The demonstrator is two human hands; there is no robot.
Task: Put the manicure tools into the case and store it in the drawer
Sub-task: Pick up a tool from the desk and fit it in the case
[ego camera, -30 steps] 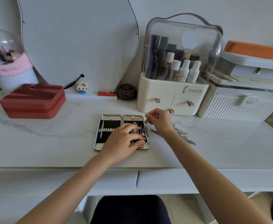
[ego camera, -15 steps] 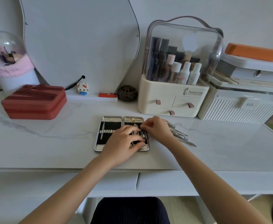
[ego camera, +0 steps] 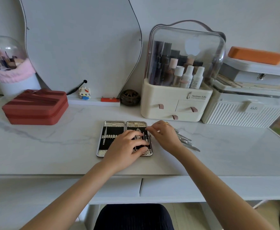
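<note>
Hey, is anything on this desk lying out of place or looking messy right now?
A few metal manicure tools lie loose on the desk, just right of the open case, outside its slots. The left hand rests on the case while the right hand works at its right half. Nothing looks spilled or damaged.

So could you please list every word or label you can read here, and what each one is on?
"Serious Life": cream organizer, on its front above the drawers.
Smaller line beneath it: too small to read.
Handwritten tag on the ribbed white box: too blurred to read.
Red item on the mirror base: its marking is unreadable.
</note>
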